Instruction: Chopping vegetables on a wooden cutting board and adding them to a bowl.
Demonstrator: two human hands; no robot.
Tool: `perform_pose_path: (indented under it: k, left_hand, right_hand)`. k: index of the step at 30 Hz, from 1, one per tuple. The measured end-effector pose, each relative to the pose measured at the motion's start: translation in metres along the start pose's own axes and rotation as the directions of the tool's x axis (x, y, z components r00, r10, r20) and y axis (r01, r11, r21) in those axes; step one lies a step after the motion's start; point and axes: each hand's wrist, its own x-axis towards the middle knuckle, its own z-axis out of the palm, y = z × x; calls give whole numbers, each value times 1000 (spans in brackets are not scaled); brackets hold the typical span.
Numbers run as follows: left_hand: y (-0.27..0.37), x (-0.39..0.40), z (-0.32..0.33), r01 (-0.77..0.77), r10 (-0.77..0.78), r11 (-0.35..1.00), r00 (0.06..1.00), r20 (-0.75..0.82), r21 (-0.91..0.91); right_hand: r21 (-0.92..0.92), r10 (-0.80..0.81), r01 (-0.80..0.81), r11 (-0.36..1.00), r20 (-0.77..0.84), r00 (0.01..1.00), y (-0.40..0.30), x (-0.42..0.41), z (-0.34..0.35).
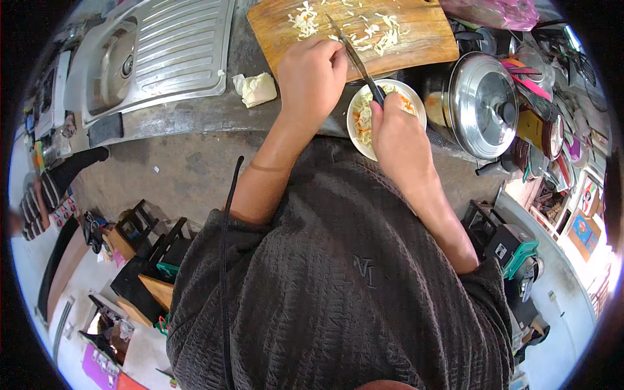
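Note:
My right hand grips the black handle of a kitchen knife, whose blade points up and left over a wooden cutting board. My left hand is curled at the board's near edge, left of the blade; whether its fingers hold anything is hidden. Shredded cabbage lies scattered on the board, with a small pile farther left. Beneath my right hand, a white bowl holds shredded cabbage and orange shreds, probably carrot.
A crumpled pale wrapper or cloth lies left of the board, beside a stainless steel sink with a ribbed drainboard. On the right stand a lidded metal pot and crowded utensils. Another person is at the far left.

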Motion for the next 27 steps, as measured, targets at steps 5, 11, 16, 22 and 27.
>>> perform_pose_path:
  k: [5, 11, 16, 22, 27]
  left_hand:
    - [0, -2, 1, -20, 21, 999, 999, -25, 28]
    - [-5, -6, 6, -151, 155, 988, 978, -143, 32]
    - [-5, -6, 5, -195, 199, 980, 975, -98, 44]
    - [-4, -9, 5, -221, 227, 973, 970, -90, 69]
    - [-5, -9, 4, -179, 179, 984, 976, -127, 14]
  right_hand:
    - [13, 27, -26, 1000, -32, 999, 4, -5, 4]
    - [31, 18, -16, 999, -74, 997, 10, -1, 3]
    - [65, -36, 44, 997, -114, 993, 13, 6, 1]
    - [131, -41, 60, 990, -143, 989, 15, -7, -4]
    - [156, -21, 33, 987, -79, 997, 5, -12, -9]
